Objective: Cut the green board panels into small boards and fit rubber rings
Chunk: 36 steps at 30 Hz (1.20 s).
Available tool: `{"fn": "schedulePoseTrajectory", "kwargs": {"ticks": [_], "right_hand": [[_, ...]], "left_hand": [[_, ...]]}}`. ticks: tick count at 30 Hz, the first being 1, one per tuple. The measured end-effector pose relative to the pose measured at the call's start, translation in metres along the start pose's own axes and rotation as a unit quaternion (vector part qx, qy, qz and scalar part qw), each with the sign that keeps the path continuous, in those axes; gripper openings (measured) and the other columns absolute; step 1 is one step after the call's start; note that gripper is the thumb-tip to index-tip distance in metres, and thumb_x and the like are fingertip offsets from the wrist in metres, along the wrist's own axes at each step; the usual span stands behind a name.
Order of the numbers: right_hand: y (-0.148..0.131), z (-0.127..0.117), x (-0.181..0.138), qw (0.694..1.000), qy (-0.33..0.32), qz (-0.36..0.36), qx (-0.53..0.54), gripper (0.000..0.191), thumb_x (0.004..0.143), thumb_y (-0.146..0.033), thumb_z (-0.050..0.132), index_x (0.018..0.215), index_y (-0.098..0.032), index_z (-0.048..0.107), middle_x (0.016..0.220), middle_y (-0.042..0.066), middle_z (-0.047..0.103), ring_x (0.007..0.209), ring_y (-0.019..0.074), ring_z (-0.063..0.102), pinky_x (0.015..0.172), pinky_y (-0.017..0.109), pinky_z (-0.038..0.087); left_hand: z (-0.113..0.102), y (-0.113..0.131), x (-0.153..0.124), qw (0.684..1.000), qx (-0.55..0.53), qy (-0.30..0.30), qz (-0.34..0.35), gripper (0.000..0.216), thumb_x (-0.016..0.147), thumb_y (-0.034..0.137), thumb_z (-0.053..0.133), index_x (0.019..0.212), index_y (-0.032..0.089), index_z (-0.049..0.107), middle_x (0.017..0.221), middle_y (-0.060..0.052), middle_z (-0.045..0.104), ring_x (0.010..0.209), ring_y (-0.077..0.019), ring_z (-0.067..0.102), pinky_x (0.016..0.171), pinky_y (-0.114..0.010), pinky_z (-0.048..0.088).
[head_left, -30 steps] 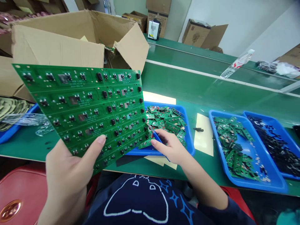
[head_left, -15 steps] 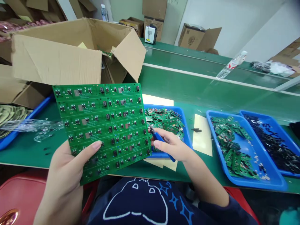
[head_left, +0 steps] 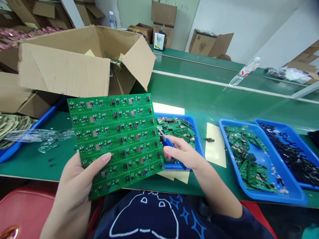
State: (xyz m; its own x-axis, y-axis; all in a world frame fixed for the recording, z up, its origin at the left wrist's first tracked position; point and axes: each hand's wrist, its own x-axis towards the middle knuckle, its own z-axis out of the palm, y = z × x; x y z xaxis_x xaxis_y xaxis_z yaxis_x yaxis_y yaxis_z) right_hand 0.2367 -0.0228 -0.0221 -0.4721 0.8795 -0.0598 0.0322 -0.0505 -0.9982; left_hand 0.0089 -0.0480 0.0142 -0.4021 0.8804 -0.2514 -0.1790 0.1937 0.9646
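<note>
Left hand (head_left: pixel 76 186): pinches the near-left corner of the circuit board panel (head_left: pixel 117 139), thumb flat on the face, fingers hidden behind. The panel is held above the worktop's near edge, tilted up toward the camera. It is a glossy green rectangle scored into rows of small identical boards, each studded with black parts.

Right hand (head_left: pixel 183 154): curled closed around blue-handled cutters (head_left: pixel 168 143), metal tip at the panel's right edge.

Just behind: a blue plastic tray (head_left: pixel 200 146) heaped with loose small green boards. Worktop (head_left: pixel 211 99) is smooth and green. Far left: an open cardboard box (head_left: pixel 62 69).
</note>
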Motion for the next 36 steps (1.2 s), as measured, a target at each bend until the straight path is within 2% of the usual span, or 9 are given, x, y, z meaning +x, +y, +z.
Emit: {"fn": "schedulePoseTrajectory", "kwargs": {"ticks": [6,9,15,20,24,28,34,36], "right_hand": [[-0.005,-0.004,0.000,0.998,-0.046,-0.012,0.029,0.027,0.082,-0.042,0.057,0.096,-0.018,0.055,0.067,-0.004,0.044,0.057,0.0092,0.038,0.053,0.024,0.035],[-0.008,-0.003,-0.001,0.999,-0.042,-0.004,0.008,0.022,0.083,-0.040,0.055,0.089,-0.018,0.054,0.064,-0.004,0.041,0.054,0.0086,0.036,0.051,0.024,0.032],[-0.007,0.001,0.000,0.999,0.008,-0.003,-0.032,0.025,0.083,-0.043,0.054,0.086,-0.018,0.053,0.065,-0.005,0.040,0.054,0.0080,0.037,0.050,0.023,0.031],[-0.007,0.000,0.002,0.999,-0.005,-0.016,-0.044,0.027,0.084,-0.044,0.052,0.092,-0.018,0.054,0.068,-0.003,0.044,0.057,0.0094,0.040,0.053,0.025,0.035],[-0.009,-0.001,0.003,0.999,-0.018,-0.028,-0.029,0.026,0.084,-0.044,0.053,0.092,-0.018,0.054,0.066,-0.003,0.041,0.056,0.0098,0.038,0.052,0.025,0.033],[-0.010,-0.002,0.004,0.999,-0.024,-0.024,-0.026,0.028,0.083,-0.046,0.053,0.088,-0.019,0.054,0.065,-0.004,0.039,0.055,0.0098,0.037,0.051,0.025,0.032],[-0.011,-0.002,0.005,0.999,-0.018,-0.040,-0.014,0.024,0.083,-0.043,0.054,0.086,-0.019,0.053,0.062,-0.005,0.039,0.053,0.0087,0.036,0.049,0.024,0.030],[-0.011,0.000,0.006,0.999,0.001,-0.037,-0.024,0.023,0.083,-0.042,0.053,0.086,-0.019,0.053,0.061,-0.005,0.038,0.052,0.0083,0.035,0.049,0.024,0.030]], "left_hand": [[-0.006,0.006,0.006,0.998,-0.003,-0.009,-0.059,0.052,0.038,0.024,0.083,0.087,0.021,0.068,0.078,-0.003,0.074,0.063,-0.0286,0.070,0.047,-0.036,0.060],[-0.010,0.010,0.011,0.996,0.020,-0.022,-0.080,0.054,0.036,0.025,0.084,0.087,0.020,0.067,0.080,-0.004,0.074,0.063,-0.0284,0.069,0.046,-0.036,0.059],[-0.013,0.006,0.007,0.999,0.044,-0.007,-0.018,0.055,0.041,0.028,0.083,0.093,0.022,0.068,0.090,-0.005,0.074,0.075,-0.0308,0.069,0.055,-0.039,0.061],[-0.012,0.003,-0.001,0.999,0.045,0.006,0.022,0.057,0.048,0.029,0.081,0.103,0.023,0.067,0.099,-0.004,0.072,0.085,-0.0294,0.068,0.064,-0.036,0.061],[-0.014,0.006,0.005,0.999,0.036,-0.007,-0.010,0.064,0.041,0.028,0.083,0.103,0.022,0.067,0.095,-0.006,0.072,0.082,-0.0320,0.068,0.058,-0.037,0.061],[-0.016,0.011,0.011,0.997,0.046,-0.034,-0.050,0.062,0.034,0.026,0.084,0.094,0.019,0.069,0.090,-0.008,0.073,0.079,-0.0347,0.068,0.053,-0.038,0.061],[-0.015,0.012,0.008,0.997,0.052,-0.029,-0.038,0.055,0.038,0.031,0.083,0.090,0.020,0.068,0.088,-0.007,0.073,0.078,-0.0345,0.068,0.055,-0.041,0.060],[-0.016,0.008,0.006,0.997,0.068,-0.024,0.001,0.054,0.044,0.034,0.081,0.095,0.022,0.068,0.093,-0.006,0.072,0.082,-0.0335,0.068,0.062,-0.043,0.060]]}}
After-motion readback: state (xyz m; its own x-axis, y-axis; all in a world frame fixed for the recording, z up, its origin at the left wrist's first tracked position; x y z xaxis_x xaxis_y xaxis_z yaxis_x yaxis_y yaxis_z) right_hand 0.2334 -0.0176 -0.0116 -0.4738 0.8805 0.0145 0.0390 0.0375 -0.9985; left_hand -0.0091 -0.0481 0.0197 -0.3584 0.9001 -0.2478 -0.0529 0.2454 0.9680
